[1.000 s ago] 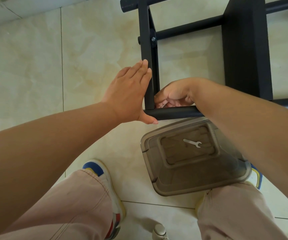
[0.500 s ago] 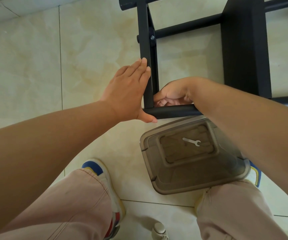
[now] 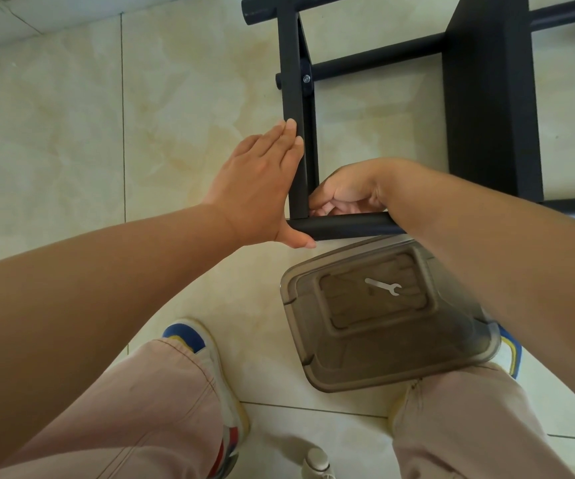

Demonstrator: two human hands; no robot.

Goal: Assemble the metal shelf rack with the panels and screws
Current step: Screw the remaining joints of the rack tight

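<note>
The left hand [image 3: 256, 188] lies flat, fingers straight, against the rack's upright bar [image 3: 296, 133], thumb under the round bar [image 3: 345, 227]. The right hand [image 3: 343, 191] curls inside that corner; what its fingers grip is hidden. Just below, a clear tub [image 3: 459, 361] holds a small wrench [image 3: 383, 286]. The black panel [image 3: 490, 98] runs off frame.

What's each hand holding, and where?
Left hand holds nothing; its flat fingers press the frame upright. Right hand curls at the corner joint; contents hidden.
</note>
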